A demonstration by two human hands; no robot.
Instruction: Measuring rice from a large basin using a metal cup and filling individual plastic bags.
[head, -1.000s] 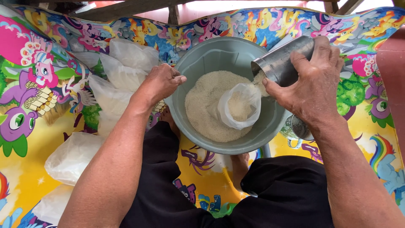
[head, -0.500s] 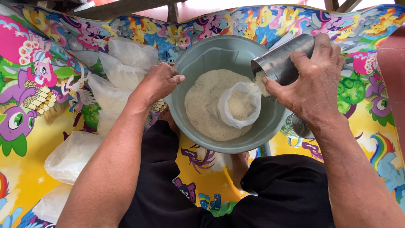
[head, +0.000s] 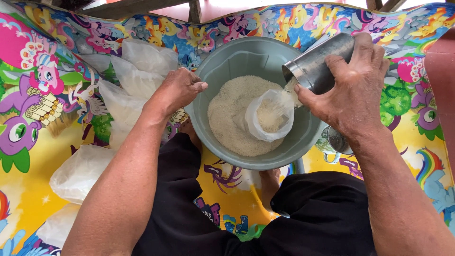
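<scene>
One camera, worn on the person's head, looked almost straight down from close range. It faced the lap and the grey basin (head: pixel 215 78) on the cartoon-printed mat (head: pixel 42 156), with both forearms entering from the bottom edge. No second view shared the scene.

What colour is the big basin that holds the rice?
The basin is grey-green, plain with no pattern, seen best in the head view.
</scene>
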